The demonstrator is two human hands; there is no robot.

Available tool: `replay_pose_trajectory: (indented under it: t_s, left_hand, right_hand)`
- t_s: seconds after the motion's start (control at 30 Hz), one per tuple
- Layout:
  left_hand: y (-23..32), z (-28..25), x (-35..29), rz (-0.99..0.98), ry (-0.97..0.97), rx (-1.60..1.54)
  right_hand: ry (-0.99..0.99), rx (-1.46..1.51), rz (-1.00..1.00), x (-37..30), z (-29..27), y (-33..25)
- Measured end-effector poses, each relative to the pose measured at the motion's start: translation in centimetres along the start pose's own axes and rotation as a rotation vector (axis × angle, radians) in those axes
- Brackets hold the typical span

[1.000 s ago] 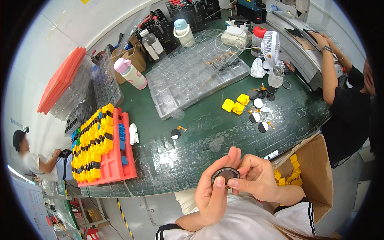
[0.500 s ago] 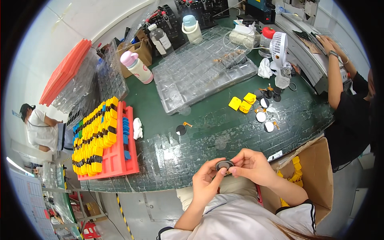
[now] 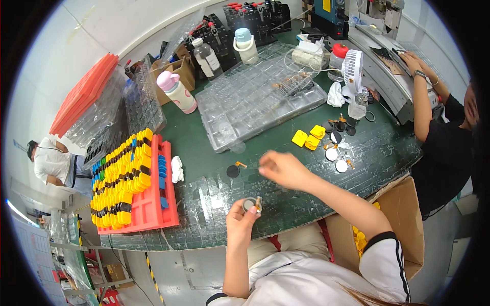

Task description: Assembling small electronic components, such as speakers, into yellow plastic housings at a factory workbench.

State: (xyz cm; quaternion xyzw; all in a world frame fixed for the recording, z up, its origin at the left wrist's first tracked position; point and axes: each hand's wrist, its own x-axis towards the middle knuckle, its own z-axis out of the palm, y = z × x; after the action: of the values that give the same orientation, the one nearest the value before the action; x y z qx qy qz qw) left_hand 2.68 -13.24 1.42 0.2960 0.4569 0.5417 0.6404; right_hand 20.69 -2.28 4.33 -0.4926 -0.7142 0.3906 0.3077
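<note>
My left hand (image 3: 239, 222) is closed on a small round disc part (image 3: 249, 205), grey-faced with a dark rim, held above the table's near edge. A short gold-brown flex cable stands up at the disc's right side. My right hand (image 3: 280, 167) is off this part and hovers farther forward over the table, its fingers smeared by motion. To its left lies a dark disc (image 3: 233, 171) with an orange flex cable (image 3: 241, 164). Beyond my right hand sit several yellow square pieces (image 3: 299, 137); white discs (image 3: 341, 166) and black discs lie beside them.
A red rack (image 3: 166, 214) packed with yellow and black pieces stands left. Clear plastic trays (image 3: 219, 143), a pink-capped bottle (image 3: 178, 94) and a white fan (image 3: 353, 69) lie beyond. A cardboard box (image 3: 403, 224) holds yellow pieces at right. A co-worker's arms (image 3: 422, 102) reach over a machine.
My right hand has let go of the disc part and moved forward over the table. My left hand has shifted left with the disc, whose flex cable now shows.
</note>
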Motion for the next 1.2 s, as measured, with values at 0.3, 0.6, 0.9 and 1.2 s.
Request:
replay_pose_trajectory:
  t_s: [0.3,0.6,0.9,1.2]
  left_hand:
    - [3.2,-3.4,13.0,0.047,-0.076,-0.329]
    - [4.8,-3.2,17.5,-0.204,-0.107,-0.432]
    - [4.6,-3.2,18.0,-0.238,-0.080,-0.550]
    - [5.4,-1.5,17.3,-0.097,-0.030,-0.323]
  right_hand:
    - [0.430,0.191,0.099,9.6,7.3,4.2]
    - [0.455,0.261,0.080,9.7,6.0,4.1]
    - [0.402,0.109,-0.116,8.9,5.3,3.7]
    - [0.493,0.465,-0.101,8.3,3.1,4.1]
